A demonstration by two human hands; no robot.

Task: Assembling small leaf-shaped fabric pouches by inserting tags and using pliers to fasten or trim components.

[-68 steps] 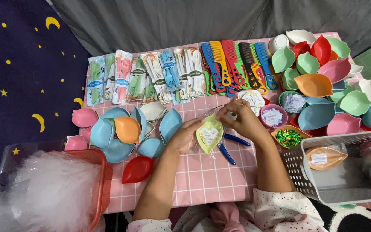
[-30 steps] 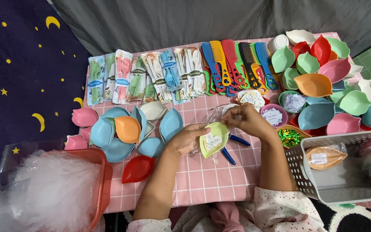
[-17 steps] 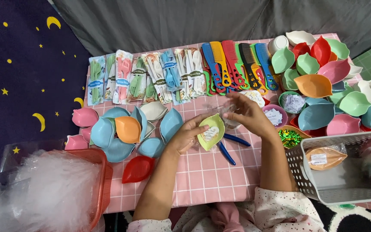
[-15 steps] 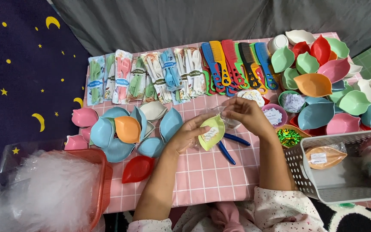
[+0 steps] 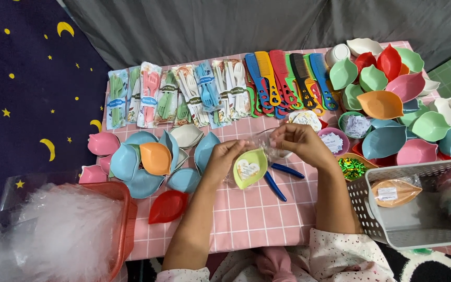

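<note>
Item: leaf-shaped yellow-green dish, centre of frame, above the pink checked cloth. It is gripped at its left edge by the left hand; clear wrapping at its top is pinched by the right hand. Blue-handled pliers are seen just right; combs along the top.

Two bare forearms come up from the bottom edge, ending in the left hand and the right hand. No rings, watch or bracelets show on either one, and the nails look short and unpainted (they are too small to be sure). At the lower edge sits a pale garment, cream or off-white, sprinkled with tiny dark and reddish dots. Its sleeves stop above the elbows. Between the arms lies a fold of dusty pink cloth.
</note>
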